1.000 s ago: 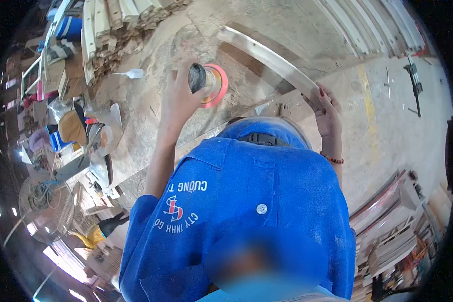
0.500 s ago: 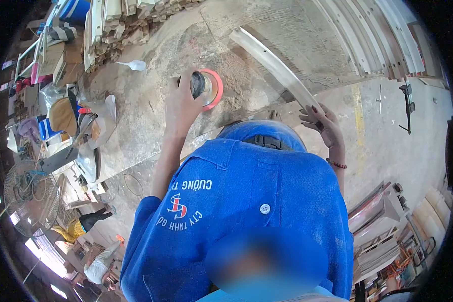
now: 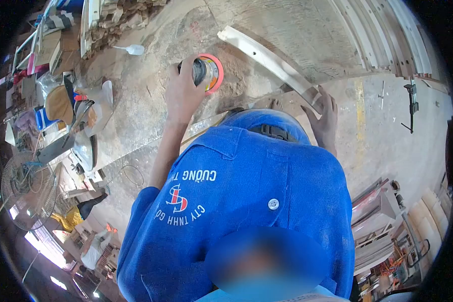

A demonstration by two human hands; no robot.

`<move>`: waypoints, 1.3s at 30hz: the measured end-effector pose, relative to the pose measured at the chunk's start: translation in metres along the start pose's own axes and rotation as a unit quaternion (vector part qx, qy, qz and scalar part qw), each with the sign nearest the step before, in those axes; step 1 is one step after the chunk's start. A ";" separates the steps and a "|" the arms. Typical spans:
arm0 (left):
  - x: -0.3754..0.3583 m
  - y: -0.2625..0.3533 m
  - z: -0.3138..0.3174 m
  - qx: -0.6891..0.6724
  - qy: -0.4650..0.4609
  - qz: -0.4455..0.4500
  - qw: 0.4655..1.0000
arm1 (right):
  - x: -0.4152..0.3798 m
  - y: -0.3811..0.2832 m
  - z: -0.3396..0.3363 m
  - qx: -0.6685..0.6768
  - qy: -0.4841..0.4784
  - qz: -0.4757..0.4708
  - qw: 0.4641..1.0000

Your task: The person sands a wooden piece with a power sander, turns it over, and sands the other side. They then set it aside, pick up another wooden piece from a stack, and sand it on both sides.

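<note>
My left hand [image 3: 183, 93] is closed around the black top of a round power sander [image 3: 200, 73], whose red-pink disc edge faces right, over the dusty surface. My right hand [image 3: 324, 116] has the near end of a long, curved, pale wooden strip [image 3: 269, 63] between its thumb and fingers. A dark hole shows in the strip, and its far end slants up and left, apart from the sander. The fingertips at the strip's near end are partly hard to make out.
Sawdust covers the work surface [image 3: 151, 90]. A white scoop-like piece [image 3: 132, 49] lies at left, below stacked wood pieces [image 3: 128, 15]. Curved slats [image 3: 387, 35] stand at upper right, near a black clamp [image 3: 412, 108]. A fan [image 3: 27, 191] and a person [image 3: 93, 249] are at lower left.
The wooden strip has shifted left and appears turned. My right hand has rolled from palm showing to fingers and thumb around its end. The sander is nearly still, slightly tilted.
</note>
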State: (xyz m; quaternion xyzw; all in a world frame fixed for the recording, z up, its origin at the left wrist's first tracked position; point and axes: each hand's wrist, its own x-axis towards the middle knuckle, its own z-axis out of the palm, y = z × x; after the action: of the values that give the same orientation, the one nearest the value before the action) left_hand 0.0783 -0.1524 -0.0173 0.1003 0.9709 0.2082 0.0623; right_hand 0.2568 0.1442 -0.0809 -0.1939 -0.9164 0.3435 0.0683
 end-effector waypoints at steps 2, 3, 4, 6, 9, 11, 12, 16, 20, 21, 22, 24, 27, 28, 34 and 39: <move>0.002 -0.002 -0.004 -0.006 -0.008 0.010 1.000 | 0.005 0.000 -0.003 0.103 -0.020 0.055 0.993; 0.005 -0.005 -0.006 -0.013 -0.015 0.021 1.000 | 0.009 0.004 -0.004 0.205 -0.036 0.107 0.972; 0.010 -0.010 -0.004 -0.012 0.007 0.021 1.000 | 0.012 0.021 -0.004 0.222 -0.095 0.153 0.958; 0.023 -0.015 -0.005 -0.030 0.016 0.041 0.999 | 0.008 0.044 -0.001 0.405 -0.088 0.239 0.878; 0.052 -0.003 -0.015 -0.035 0.035 0.064 0.997 | 0.001 0.041 -0.003 0.613 -0.111 0.278 0.732; 0.071 0.013 -0.015 -0.022 0.035 0.083 0.996 | 0.002 0.037 0.006 0.719 -0.095 0.269 0.633; 0.079 0.022 -0.011 0.031 0.023 0.087 0.995 | 0.006 0.038 0.014 0.712 -0.089 0.265 0.644; 0.076 0.059 0.012 0.129 0.002 0.167 0.978 | 0.017 0.025 0.013 0.710 -0.107 0.242 0.652; 0.040 0.116 0.027 0.113 -0.072 0.225 0.965 | 0.024 0.018 0.000 0.716 -0.117 0.306 0.616; 0.035 0.124 0.031 0.104 -0.099 0.250 0.958 | 0.024 0.021 0.000 0.718 -0.132 0.313 0.607; 0.028 0.136 0.033 0.094 -0.107 0.277 0.950 | 0.025 0.025 0.003 0.721 -0.128 0.314 0.605; 0.016 0.154 0.036 0.106 -0.128 0.302 0.939 | 0.024 0.033 0.008 0.751 -0.160 0.277 0.578; 0.009 0.163 0.045 0.096 -0.137 0.362 0.917 | 0.024 0.031 0.009 0.747 -0.140 0.262 0.594; 0.007 0.166 0.048 0.093 -0.134 0.378 0.911 | 0.024 0.025 0.007 0.748 -0.140 0.263 0.593; -0.007 0.179 0.058 0.071 -0.140 0.400 0.903 | 0.021 0.029 0.004 0.750 -0.153 0.261 0.588; -0.002 0.165 0.060 0.067 -0.145 0.363 0.918 | 0.025 0.014 0.009 0.695 -0.091 0.265 0.662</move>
State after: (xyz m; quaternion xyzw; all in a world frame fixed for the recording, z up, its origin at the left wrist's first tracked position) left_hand 0.1182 0.0176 -0.0027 0.4785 0.8600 0.1345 0.1156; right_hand 0.2359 0.1585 -0.0969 -0.2924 -0.3232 0.9000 0.0058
